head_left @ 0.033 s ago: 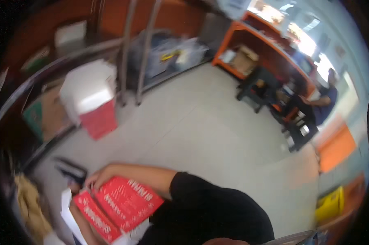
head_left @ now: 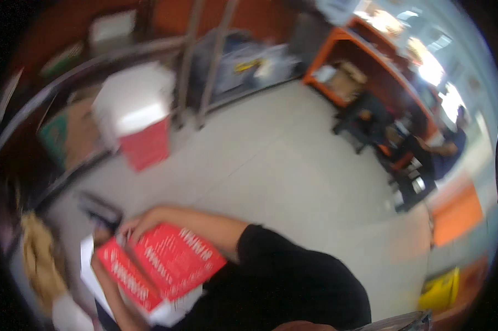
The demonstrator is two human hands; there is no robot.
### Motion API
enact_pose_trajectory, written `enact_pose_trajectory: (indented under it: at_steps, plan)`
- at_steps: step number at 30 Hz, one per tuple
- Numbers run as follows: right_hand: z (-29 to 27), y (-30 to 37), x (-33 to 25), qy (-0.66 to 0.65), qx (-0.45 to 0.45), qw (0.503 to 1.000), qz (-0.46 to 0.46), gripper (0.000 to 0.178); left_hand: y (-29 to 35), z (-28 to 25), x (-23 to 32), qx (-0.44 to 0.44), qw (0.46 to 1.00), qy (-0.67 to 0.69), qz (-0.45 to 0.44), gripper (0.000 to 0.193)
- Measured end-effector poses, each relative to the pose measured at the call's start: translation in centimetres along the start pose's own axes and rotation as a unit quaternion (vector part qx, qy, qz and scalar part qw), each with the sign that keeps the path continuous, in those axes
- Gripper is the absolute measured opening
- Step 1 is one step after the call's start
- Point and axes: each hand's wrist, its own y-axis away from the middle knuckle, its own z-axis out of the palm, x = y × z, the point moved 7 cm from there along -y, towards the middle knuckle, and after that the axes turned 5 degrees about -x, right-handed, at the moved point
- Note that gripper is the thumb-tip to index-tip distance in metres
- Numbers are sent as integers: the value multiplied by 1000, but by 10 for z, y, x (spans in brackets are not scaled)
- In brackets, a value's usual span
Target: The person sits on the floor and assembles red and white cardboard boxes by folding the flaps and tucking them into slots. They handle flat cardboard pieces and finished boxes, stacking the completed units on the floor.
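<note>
A red cardboard carton (head_left: 177, 259) with white print and a crease across it lies against my front, its white inner side showing at the lower edge. My right hand (head_left: 140, 225) bends over its far left corner, fingers closed on the edge. My left forearm runs up along the carton's left side. My left hand (head_left: 101, 236) is at the same corner, its fingers hidden and blurred. White sheet material (head_left: 87, 259) shows beyond my left forearm. Just past my hands is a dark, blurred frame-like object (head_left: 101, 209), its kind unclear.
A stack of white pieces over red ones (head_left: 136, 105) stands by a metal rack (head_left: 196, 71). Brown crumpled paper (head_left: 39, 259) is at the left. An orange shelf (head_left: 337, 41), black stools (head_left: 362, 118) and a seated person (head_left: 447, 149) are far right; a yellow container (head_left: 440, 289) is nearer.
The view has swung, so the room sits further right and slightly higher. My hands and the carton have shifted up a little; my right hand keeps its hold.
</note>
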Motion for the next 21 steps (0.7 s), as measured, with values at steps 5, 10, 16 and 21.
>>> enact_pose_trajectory:
  at_steps: [5,10,16,21]
  plan:
    - [3,37,4,-68,13,997,24,43,-7,3,12,106,988,82,74,20]
    - [14,26,-10,-73,15,990,123,38,18,8,29,56,997,42,42,11]
    - [10,33,1,-88,28,986,138,32,30,36,4,-62,985,141,-78,27]
    - [9,33,-10,-71,14,986,153,31,25,28,21,-89,905,384,-160,47]
